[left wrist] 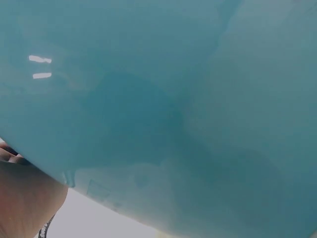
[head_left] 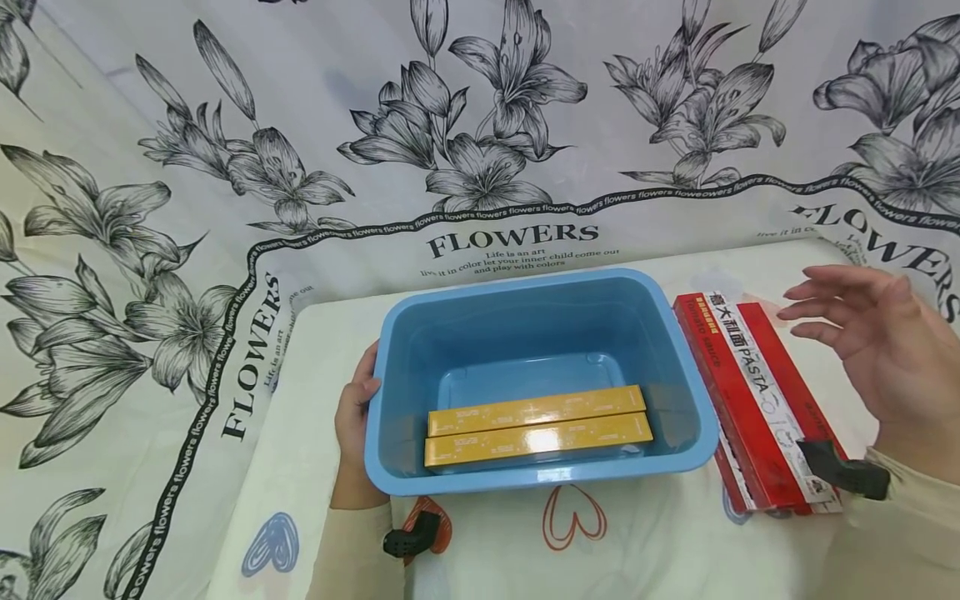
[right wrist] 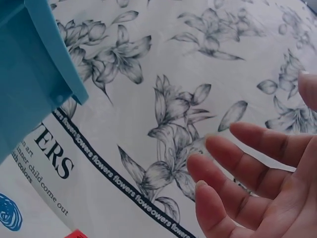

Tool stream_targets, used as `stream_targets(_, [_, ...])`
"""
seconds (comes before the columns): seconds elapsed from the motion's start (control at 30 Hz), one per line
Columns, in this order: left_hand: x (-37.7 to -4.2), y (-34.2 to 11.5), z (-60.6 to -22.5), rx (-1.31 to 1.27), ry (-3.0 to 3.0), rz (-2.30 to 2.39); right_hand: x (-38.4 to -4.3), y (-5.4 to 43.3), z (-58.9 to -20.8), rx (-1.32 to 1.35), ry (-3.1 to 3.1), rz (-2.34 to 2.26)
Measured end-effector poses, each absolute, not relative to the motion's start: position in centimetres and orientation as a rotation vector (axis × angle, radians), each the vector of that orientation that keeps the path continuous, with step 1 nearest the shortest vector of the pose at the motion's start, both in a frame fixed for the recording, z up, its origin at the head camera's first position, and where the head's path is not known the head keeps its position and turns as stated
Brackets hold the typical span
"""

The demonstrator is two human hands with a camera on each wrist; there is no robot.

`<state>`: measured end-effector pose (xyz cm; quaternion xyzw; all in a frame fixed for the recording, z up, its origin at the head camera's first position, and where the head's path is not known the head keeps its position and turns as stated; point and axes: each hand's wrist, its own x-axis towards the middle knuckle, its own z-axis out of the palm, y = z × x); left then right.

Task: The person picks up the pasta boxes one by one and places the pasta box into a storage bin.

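Note:
A blue plastic bin (head_left: 536, 477) stands in the middle of the head view, with two yellow boxes (head_left: 538, 437) lying side by side along its near wall. My left hand (head_left: 358, 429) grips the bin's left side by the rim, thumb at the edge. The bin's blue wall (left wrist: 158, 109) fills most of the left wrist view, hiding most of that hand. To the right of the bin lie red pasta boxes (head_left: 757, 400) with white lettered bands. My right hand (head_left: 892, 342) is raised at their right, fingers apart and slightly bent, holding nothing.
The white table cover (head_left: 495, 550) has heart drawings. Behind and to the left hangs a white cloth (head_left: 300, 67) with black flower prints and lettering. The red boxes lie close against the bin's right side.

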<state>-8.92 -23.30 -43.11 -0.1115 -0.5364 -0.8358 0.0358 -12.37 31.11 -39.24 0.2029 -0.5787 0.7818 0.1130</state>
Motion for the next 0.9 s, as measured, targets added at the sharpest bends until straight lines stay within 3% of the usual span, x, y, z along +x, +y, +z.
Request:
stream_targets(0.3, [-8.9, -23.2, -43.1, -0.369, -1.627, -2.589, -12.3, 32.2, -39.7, 0.35, -1.798, 2.214])
stream_targets(0.9, [-8.8, -23.2, -42.9, -0.339, -1.627, -2.585, -13.2, 34.4, -41.3, 0.31, -1.896, 2.213])
